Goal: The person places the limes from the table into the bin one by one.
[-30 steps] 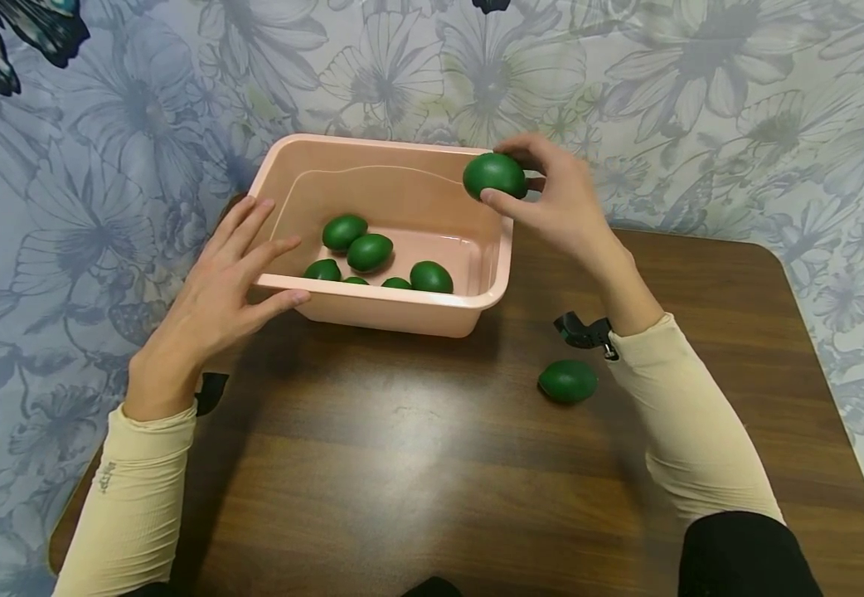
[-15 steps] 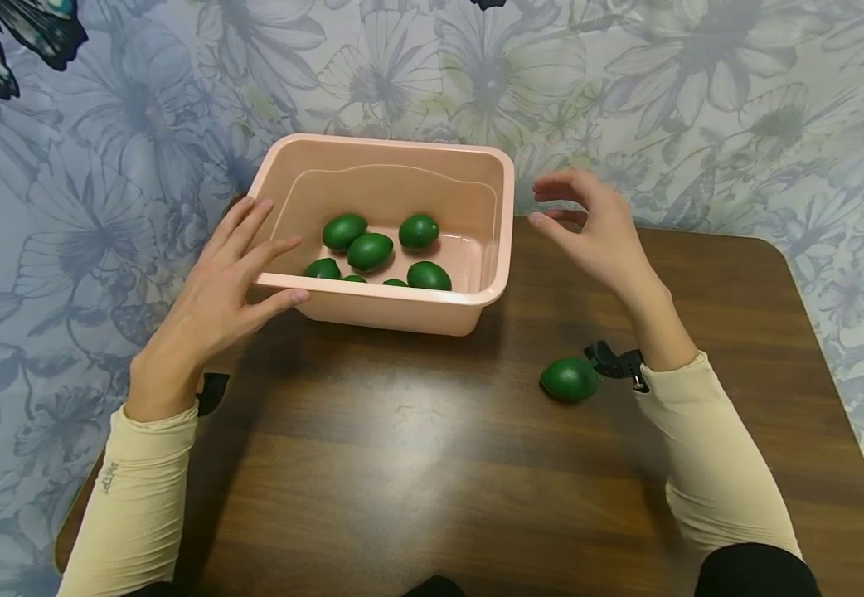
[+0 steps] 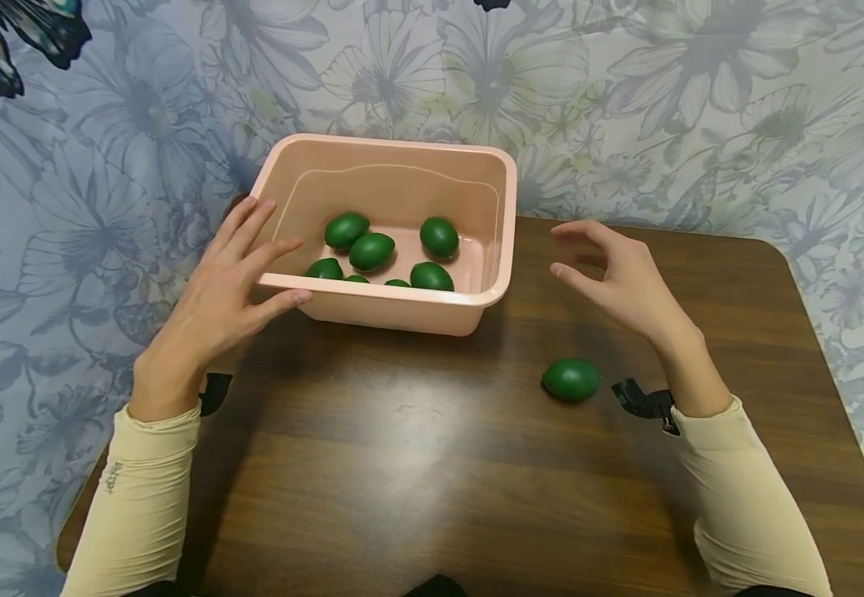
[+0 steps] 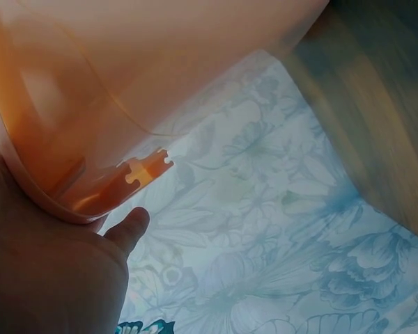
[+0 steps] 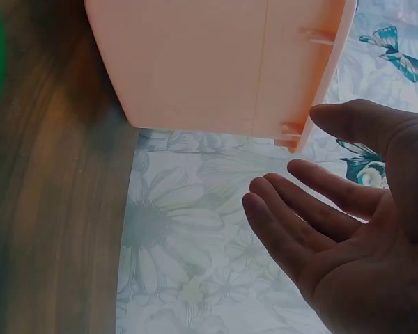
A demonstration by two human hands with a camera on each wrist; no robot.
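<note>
A pale pink plastic basin (image 3: 387,313) stands at the back of the table, with several glossy dark green limes (image 3: 439,238) on its floor. The front wall partly hides some of them. My left hand (image 3: 211,307) rests on the basin's left front corner, fingers spread and thumb lying over the front rim. To the right of the basin, my right hand (image 3: 622,278) hangs above the table with loosely bent fingers and nothing in its grasp. One more lime (image 3: 570,380) lies on the wood, just below that hand in the head view.
The brown wooden table (image 3: 402,464) meets a floral-papered wall (image 3: 701,108) at the back and left. Black wrist mounts (image 3: 644,402) stick out from both forearms.
My right hand has let go of a lime, which now sits in the basin's right part, and has drawn back to the right and nearer. My left hand has stayed put.
</note>
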